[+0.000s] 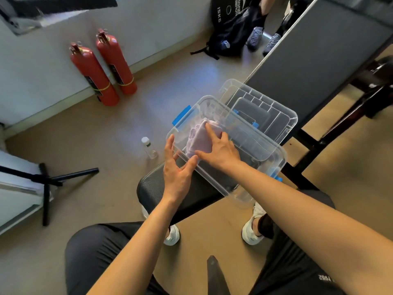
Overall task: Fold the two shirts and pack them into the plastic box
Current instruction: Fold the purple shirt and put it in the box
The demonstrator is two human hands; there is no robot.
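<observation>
A clear plastic box (270, 150) with blue latches stands on a black padded stool (153, 188) in front of me. A folded pale pink shirt (200, 137) lies in the box's left end. My right hand (221, 147) reaches into the box and presses on the shirt with straight fingers. My left hand (176, 167) hovers at the box's near left corner, fingers spread and relaxed, holding nothing. Only one shirt shows in the box.
The box's clear lid (261, 105) lies just behind it on a dark table (308, 60). A small bottle (148, 146) stands on the floor left of the stool. Two red fire extinguishers (102, 71) lean on the wall. A tripod (46, 179) stands at left, another person's feet (263, 39) beyond.
</observation>
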